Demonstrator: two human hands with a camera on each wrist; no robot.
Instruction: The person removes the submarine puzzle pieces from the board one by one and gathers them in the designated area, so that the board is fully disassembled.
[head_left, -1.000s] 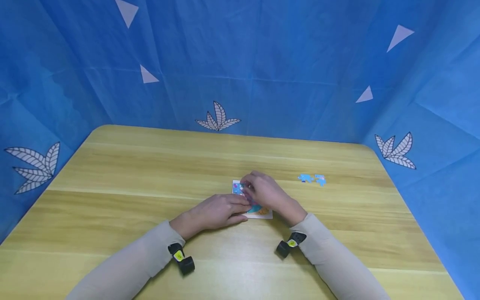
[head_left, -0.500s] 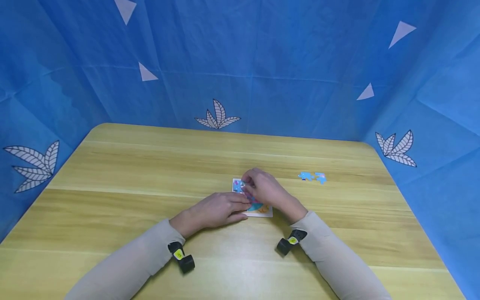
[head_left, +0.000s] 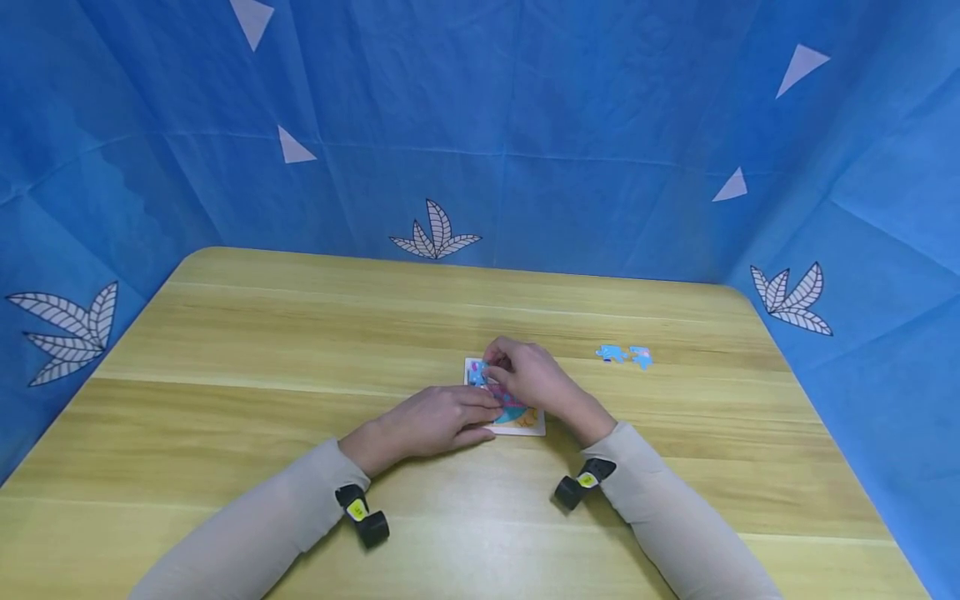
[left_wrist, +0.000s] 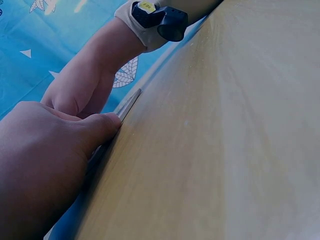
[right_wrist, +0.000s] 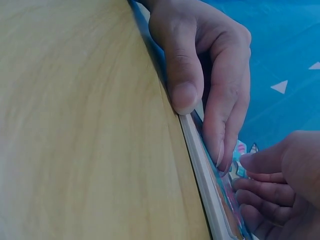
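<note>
A small jigsaw puzzle in a white-edged tray (head_left: 517, 431) lies mid-table, showing pink, teal and orange parts. My left hand (head_left: 442, 421) rests across its left side with fingers nearly straight. In the right wrist view, the left thumb (right_wrist: 184, 95) touches the tray's near edge while the fingertips press on top. Over the upper part of the puzzle, my right hand (head_left: 532, 379) has its fingers curled, pinching a small blue and pink puzzle piece (right_wrist: 241, 148) that stands tilted at the fingertips. The hands partly cover the puzzle.
Two loose blue puzzle pieces lie on the wooden table (head_left: 300, 333), to the right of the tray: a left piece (head_left: 611, 353) and a right piece (head_left: 641, 357). A blue cloth (head_left: 525, 100) hangs behind the table and along both sides.
My right fingers have shifted slightly over the upper part of the puzzle, turning the small piece a little. The left hand and the two loose pieces stay in place.
</note>
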